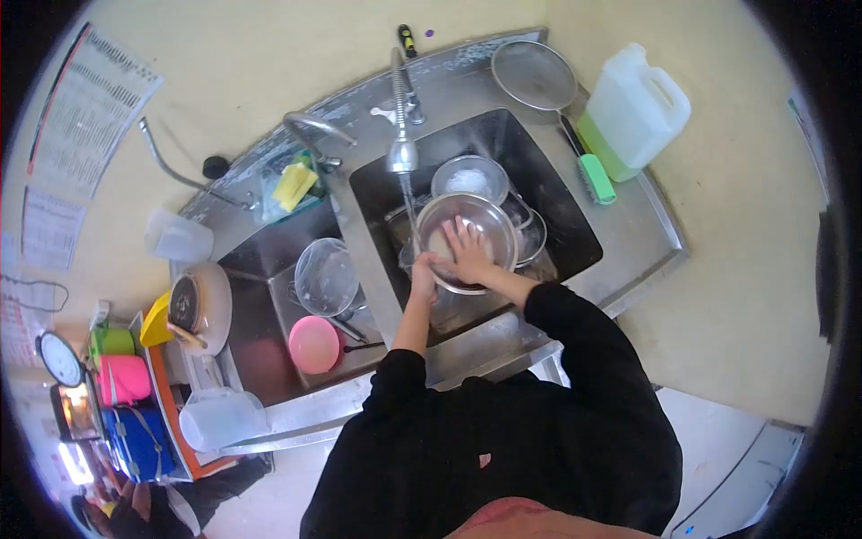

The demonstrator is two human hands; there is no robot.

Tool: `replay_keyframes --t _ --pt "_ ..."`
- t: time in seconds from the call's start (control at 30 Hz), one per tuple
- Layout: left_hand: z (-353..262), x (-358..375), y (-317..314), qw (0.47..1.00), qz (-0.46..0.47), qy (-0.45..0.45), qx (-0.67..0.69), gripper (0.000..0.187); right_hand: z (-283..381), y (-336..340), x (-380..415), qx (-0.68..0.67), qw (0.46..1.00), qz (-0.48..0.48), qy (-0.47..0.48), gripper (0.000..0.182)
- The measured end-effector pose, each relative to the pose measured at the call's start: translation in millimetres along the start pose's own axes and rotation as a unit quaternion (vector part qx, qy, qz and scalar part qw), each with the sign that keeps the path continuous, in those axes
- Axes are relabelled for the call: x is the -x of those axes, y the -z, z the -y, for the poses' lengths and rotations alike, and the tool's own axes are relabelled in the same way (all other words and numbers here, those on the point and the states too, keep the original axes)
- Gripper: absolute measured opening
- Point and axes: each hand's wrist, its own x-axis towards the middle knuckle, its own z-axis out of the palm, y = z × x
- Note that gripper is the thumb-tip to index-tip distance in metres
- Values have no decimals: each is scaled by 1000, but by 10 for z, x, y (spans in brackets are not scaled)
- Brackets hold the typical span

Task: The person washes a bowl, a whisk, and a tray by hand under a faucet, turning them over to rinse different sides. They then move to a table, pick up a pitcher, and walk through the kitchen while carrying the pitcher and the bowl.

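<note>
A shiny metal bowl (496,225) is tilted toward me over the right sink basin (575,235). My left hand (426,271) grips its left rim. Inside the bowl, my right hand (469,254) lies with fingers spread against the inner wall. Water runs from the spray faucet (402,154) down at the bowl's left edge. Just behind the bowl sits a round strainer (470,178) with something white in it. To the right, a metal pot (533,241) shows partly beneath the bowl.
The left basin (260,310) holds a clear round container (326,277) and a pink bowl (314,345). At right stand a jug of green liquid (633,112), a green brush (596,179) and a sieve (534,75). A yellow sponge (294,187) lies behind. Another person (148,512) is at lower left.
</note>
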Motion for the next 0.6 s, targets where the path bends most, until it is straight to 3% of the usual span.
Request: replay_keyframes --t 0.07,0.1,0.13,0.2,0.23,0.33,0.47,0.5,0.57,0.6 --pt "-16 -132 8 995 20 -91 22 37 61 -501 -134 -136 985 65 86 59" --pt "-232 15 -49 997 30 -64 13 42 101 -632 -206 -203 966 98 126 59" --pt "-281 14 91 998 35 -48 21 43 50 -595 -271 -80 969 135 191 58" --pt "-353 80 258 998 49 -10 39 46 -253 -331 -402 169 915 198 307 57" --pt "-352 184 138 999 34 0 36 47 -298 -253 -425 21 972 98 212 57" --pt "-135 96 125 995 5 -68 75 47 276 -519 -394 10 974 189 124 61" --pt "-297 133 88 995 -10 -15 96 47 121 -393 -494 261 945 92 174 61" --pt "-191 -47 217 994 15 -52 94 48 160 -469 -455 146 968 110 172 59" --pt "-226 -50 194 996 -29 -74 37 48 238 -743 -380 -88 973 139 161 56" --pt "-231 -10 201 995 -53 -83 7 48 221 -676 -366 -33 981 136 132 56"
